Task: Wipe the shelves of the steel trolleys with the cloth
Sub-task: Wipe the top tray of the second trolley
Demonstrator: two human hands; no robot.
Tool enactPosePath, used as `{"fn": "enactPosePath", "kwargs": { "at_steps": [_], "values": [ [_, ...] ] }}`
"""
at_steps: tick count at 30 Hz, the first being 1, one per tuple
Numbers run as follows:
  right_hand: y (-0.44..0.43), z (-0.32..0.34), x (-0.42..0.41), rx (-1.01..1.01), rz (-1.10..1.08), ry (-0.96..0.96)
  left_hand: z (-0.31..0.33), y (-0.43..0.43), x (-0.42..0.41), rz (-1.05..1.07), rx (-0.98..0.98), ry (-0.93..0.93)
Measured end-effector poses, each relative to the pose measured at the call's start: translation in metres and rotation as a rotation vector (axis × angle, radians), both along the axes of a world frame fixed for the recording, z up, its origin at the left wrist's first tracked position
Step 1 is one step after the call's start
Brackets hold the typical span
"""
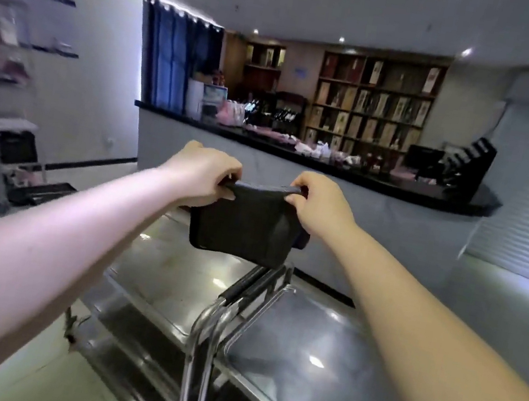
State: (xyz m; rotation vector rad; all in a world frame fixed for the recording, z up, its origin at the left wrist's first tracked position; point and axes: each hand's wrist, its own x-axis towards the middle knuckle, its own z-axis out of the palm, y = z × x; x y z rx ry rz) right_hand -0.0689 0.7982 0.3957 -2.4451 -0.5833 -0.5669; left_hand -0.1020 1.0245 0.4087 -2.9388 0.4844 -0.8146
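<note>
Holding the cloth (244, 228) clear of every surface, both hands work along its upper edge. The left hand (203, 175) pinches the left top corner between curled fingers and thumb, and the right hand (319, 205) pinches the right top corner the same way. The cloth is dark, drawn taut along the top, and hangs as a flat panel between them. It touches no shelf.

Position: the cloth hangs above the far part of the two steel trolleys, over the line where their handles (244, 289) run side by side. The left trolley's top shelf (169, 265) and the right trolley's top shelf (320, 344) lie just beside each other. Whether the trolleys touch cannot be told. Both tops carry bright ceiling reflections, and blur hides any soiling. Lower shelves (130, 317) show beneath the near edge of the left trolley. A dark counter (446, 203) stands well behind.

Assessment: the step in hand appears to be squaring the cloth before wiping. Recommendations:
- Keep both corners level so the panel stays flat and uncreased
- Fold it to a pad one palm can cover
- Lay it at a far corner of one top shelf
- Draw overlapping strokes towards the near edge, working into the raised rim
- Steady the trolley by its handle, as it may roll
- Finish each top before moving to the shelves below
</note>
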Motion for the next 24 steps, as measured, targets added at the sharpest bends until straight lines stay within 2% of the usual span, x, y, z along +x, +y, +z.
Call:
{"fn": "enactPosePath", "kwargs": {
  "at_steps": [4,9,12,18,24],
  "values": [
    [0.020,0.061,0.008,0.095,-0.010,-0.083,0.056,0.014,-0.004,0.042,-0.109,-0.121],
    [0.055,0.108,0.008,0.004,-0.047,-0.195,0.085,0.048,0.002,0.067,-0.228,-0.177],
    [0.080,0.110,0.006,-0.028,-0.097,-0.264,0.094,0.072,0.012,0.065,-0.193,-0.184],
    [0.143,0.101,0.019,-0.034,-0.192,-0.280,0.097,0.133,0.049,0.025,-0.067,-0.219],
    [0.201,0.093,0.061,-0.015,-0.320,-0.251,0.080,0.185,0.116,-0.070,-0.089,-0.306]
  ]
}}
